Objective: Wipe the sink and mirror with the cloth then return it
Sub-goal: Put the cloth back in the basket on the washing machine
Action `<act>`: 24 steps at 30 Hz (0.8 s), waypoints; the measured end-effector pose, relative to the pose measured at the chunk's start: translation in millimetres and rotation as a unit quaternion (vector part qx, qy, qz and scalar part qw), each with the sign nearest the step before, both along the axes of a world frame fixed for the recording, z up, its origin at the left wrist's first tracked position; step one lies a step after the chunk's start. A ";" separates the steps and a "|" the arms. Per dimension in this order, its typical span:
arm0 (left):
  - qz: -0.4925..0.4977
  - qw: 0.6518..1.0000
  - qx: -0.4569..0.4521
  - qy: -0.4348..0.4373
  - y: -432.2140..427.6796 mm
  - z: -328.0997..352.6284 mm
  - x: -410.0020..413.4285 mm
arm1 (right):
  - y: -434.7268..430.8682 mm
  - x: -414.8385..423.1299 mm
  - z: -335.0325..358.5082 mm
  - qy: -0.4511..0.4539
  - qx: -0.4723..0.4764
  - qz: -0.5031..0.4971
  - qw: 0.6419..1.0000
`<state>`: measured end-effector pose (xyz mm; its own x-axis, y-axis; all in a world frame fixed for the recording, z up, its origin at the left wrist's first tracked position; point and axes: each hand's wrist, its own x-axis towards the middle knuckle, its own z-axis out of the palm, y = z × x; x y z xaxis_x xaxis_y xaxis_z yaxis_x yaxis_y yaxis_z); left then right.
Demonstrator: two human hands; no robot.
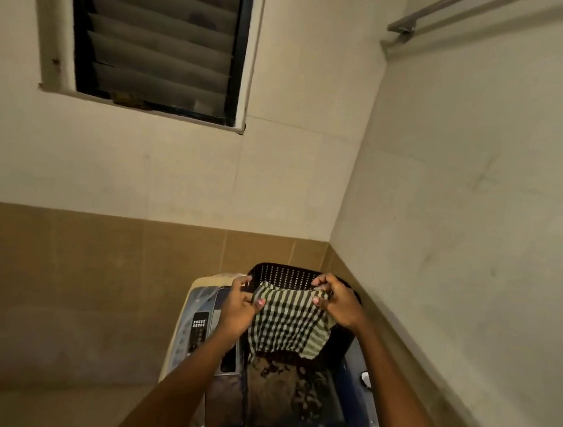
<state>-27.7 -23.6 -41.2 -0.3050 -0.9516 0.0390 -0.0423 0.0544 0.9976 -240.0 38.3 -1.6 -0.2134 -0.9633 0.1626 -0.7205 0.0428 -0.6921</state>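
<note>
Nearest you, at six o'clock, your two bare forearms reached forward over a cream and blue top-loading washing machine (189,335), whose dark button panel sat at about seven o'clock from your hands. Your left hand (239,309) had its fingers curled and pinched on the left upper corner of a green-and-black checked cloth (288,320), and your right hand (336,303) gripped the right upper corner with thumb and fingers closed on the fabric. The cloth hung spread between them, its lower edge drooping into a black perforated plastic basket (284,275) that stood on the machine. Under the cloth, dark patterned fabric lay in the basket. Beyond, brown wall tiles (94,281) met pale wall. At eleven o'clock was a dark-framed louvred window (159,36), and at one o'clock a grey metal rail (429,16) was mounted on the side wall.
</note>
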 end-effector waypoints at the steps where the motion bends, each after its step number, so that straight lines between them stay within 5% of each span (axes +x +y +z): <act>1: -0.036 0.999 -0.002 0.009 -5.1 -2.0 -3.6 | -5.8 -2.7 -3.3 0.012 -0.009 -0.018 1.000; 3: -0.110 0.989 -0.065 -0.077 -15.9 -10.0 -7.1 | -15.0 -3.3 -7.6 0.040 -0.007 -0.032 0.999; 7: -0.152 0.869 -0.227 -0.412 -23.1 -28.9 -14.4 | -18.8 3.4 -20.3 0.218 0.112 0.008 0.970; 10: -0.122 0.792 -0.294 -0.521 -28.6 -38.5 -21.1 | -19.9 19.2 -36.0 0.261 0.189 0.085 0.943; 13: -0.102 0.738 -0.347 -0.570 -33.8 -38.3 -20.1 | -17.5 19.9 -51.0 0.418 0.202 0.090 0.881; 20: -0.089 0.695 -0.413 -0.581 -36.5 -45.0 -12.0 | -6.9 1.4 -49.4 0.436 0.225 0.051 0.870; 24: -0.112 0.766 -0.367 -0.517 -24.7 -35.5 9.6 | 1.3 19.7 -48.1 0.447 0.234 0.041 0.862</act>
<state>-18.1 -48.3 -76.7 -0.6863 -0.7082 0.1655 -0.6955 0.7057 0.1356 -220.3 39.6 -49.7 -0.1321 -0.9741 -0.1834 -0.9710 0.0900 0.2214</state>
